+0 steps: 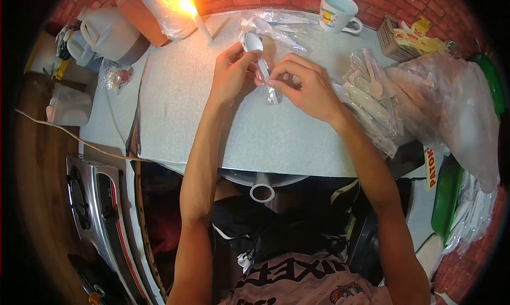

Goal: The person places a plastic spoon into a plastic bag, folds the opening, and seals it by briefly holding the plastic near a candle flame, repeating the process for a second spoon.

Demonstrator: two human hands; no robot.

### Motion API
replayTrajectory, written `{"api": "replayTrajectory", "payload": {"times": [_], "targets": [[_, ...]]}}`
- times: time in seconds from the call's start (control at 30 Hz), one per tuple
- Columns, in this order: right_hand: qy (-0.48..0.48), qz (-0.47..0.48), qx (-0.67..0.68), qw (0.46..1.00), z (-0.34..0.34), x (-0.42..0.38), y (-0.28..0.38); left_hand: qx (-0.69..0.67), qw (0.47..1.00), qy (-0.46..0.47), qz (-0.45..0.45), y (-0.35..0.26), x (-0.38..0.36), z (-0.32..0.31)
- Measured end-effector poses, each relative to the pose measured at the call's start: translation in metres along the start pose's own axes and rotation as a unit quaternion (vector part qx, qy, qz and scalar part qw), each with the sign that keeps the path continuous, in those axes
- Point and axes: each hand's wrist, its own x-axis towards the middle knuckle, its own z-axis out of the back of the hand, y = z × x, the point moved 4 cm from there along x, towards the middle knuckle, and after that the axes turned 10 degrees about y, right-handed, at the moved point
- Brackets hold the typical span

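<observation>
My left hand (230, 75) is closed on a white plastic spoon (254, 42), its bowl pointing to the back of the table. Around the spoon's handle is a clear plastic sleeve (273, 94), which hangs toward me. My right hand (307, 86) pinches this sleeve near the handle, thumb and forefinger together. Behind both hands lie several plastic-wrapped spoons (281, 30). A lit white candle (202, 27) stands upright to the left of them. Near my right forearm is a pile of white plastic spoons (372, 100) and clear wrappers.
A white mug (336, 14) and a small woven basket (390, 39) stand at the back right. A large clear plastic bag (451, 95) lies at the right edge. Plastic jugs (114, 36) are at the back left, a gas stove (103, 214) at the lower left.
</observation>
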Motion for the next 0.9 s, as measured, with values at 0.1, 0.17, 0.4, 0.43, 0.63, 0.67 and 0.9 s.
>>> {"api": "replayTrajectory", "payload": {"times": [0.1, 0.17, 0.4, 0.43, 0.63, 0.67, 0.9], "targets": [[0.012, -0.011, 0.000, 1.000, -0.003, -0.002, 0.008, 0.008, 1.000, -0.019, -0.002, 0.007, 0.004, 0.012], [0.010, 0.040, -0.059, 0.997, -0.004, -0.002, 0.014, 0.020, 0.999, -0.031, -0.002, 0.010, 0.005, 0.017], [0.039, 0.113, -0.108, 0.987, 0.003, -0.004, 0.023, 0.011, 0.999, -0.024, 0.027, 0.018, 0.005, 0.016], [0.049, 0.121, -0.109, 0.985, 0.004, -0.005, 0.025, 0.004, 0.999, -0.026, 0.033, 0.018, 0.005, 0.015], [0.011, 0.041, -0.062, 0.997, 0.003, -0.003, 0.027, 0.006, 0.999, -0.039, 0.026, 0.018, 0.007, 0.018], [-0.015, -0.007, -0.039, 0.999, 0.003, -0.002, 0.027, 0.005, 0.999, -0.041, 0.025, 0.018, 0.006, 0.017], [0.010, 0.049, -0.115, 0.992, -0.011, -0.001, 0.008, 0.038, 0.999, -0.030, 0.009, 0.018, 0.007, 0.012]]}}
